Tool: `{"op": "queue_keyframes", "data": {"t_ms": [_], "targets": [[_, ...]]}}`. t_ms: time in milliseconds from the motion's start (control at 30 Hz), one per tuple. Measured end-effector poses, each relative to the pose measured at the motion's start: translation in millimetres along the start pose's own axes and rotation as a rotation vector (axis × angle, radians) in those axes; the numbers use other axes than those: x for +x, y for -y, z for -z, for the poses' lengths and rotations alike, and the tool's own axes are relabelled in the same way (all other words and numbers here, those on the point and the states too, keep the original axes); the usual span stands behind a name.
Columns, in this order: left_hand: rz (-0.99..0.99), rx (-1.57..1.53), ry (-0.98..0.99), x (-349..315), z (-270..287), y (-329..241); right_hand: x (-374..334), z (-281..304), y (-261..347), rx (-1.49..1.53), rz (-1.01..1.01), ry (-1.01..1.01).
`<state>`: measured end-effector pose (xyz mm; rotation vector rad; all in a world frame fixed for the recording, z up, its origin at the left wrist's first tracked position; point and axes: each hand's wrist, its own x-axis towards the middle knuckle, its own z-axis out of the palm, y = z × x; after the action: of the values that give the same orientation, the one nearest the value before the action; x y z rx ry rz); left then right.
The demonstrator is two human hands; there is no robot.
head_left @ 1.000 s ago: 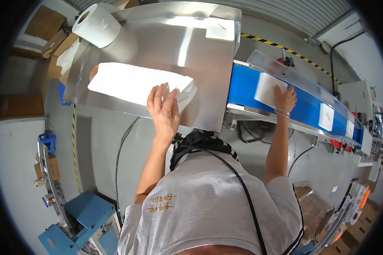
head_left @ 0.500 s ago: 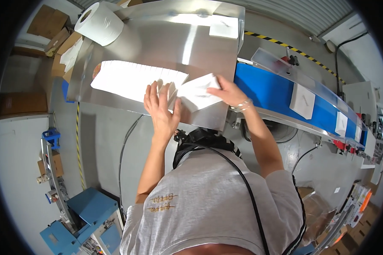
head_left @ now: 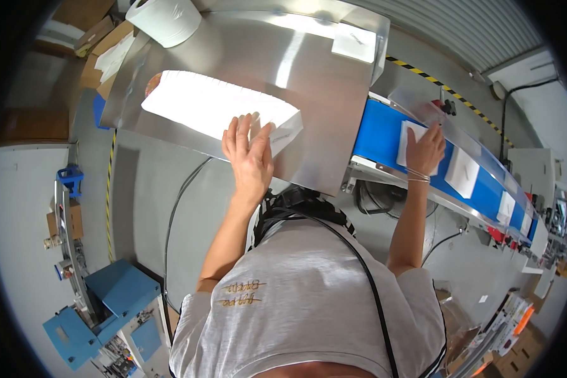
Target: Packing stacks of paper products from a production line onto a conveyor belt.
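Note:
A long row of white paper packets, stacked closely on edge, lies across the steel table. My left hand rests at the row's right end, fingers spread and fingertips touching the last packets. Over the blue conveyor belt, my right hand lies on a single white packet, thumb apart from the outstretched fingers. That packet is flat on the belt and partly hidden under the hand. Farther along the belt lie another white packet with a small dark mark and several more.
A large white roll stands at the table's far left corner. One white sheet lies at its far right. A clear guard rail runs along the belt's far side. A black cable hangs over my shirt. Blue machine boxes stand lower left.
My right hand has carried a packet from the row's end rightward onto the belt. Packets on the belt have moved on. My left hand has stayed at the row, and the view has shifted slightly.

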<state>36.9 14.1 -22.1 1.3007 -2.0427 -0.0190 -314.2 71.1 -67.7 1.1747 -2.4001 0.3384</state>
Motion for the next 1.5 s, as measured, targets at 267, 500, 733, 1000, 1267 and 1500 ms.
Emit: {"op": "queue_keyframes", "data": {"t_ms": [267, 500, 733, 1000, 1267, 1500], "targets": [[-0.018, 0.086, 0.033, -1.7, 7.0, -11.1, -0.6, 33.5, 148.0, 1.279, 0.558, 0.751], [0.097, 0.011, -0.039, -0.2, 4.4, 4.3, -18.0, 15.3, 121.6, 1.429, 0.114, 1.074], [0.072, -0.01, -0.051, -4.6, 2.0, 13.8, -5.1, -35.5, -32.8, 0.774, -0.405, 0.599], [0.05, -0.04, -0.042, -0.1, 3.7, 10.7, -0.1, -0.1, 40.5, 0.809, 0.401, 0.25], [0.022, -0.083, 0.064, 12.4, 12.9, 5.2, -1.7, 16.9, 161.0, 1.2, 0.634, 0.891], [0.035, -0.019, 0.046, 17.3, 14.9, 23.1, -15.6, -56.3, 30.5, 0.802, -0.091, 0.408]]}}
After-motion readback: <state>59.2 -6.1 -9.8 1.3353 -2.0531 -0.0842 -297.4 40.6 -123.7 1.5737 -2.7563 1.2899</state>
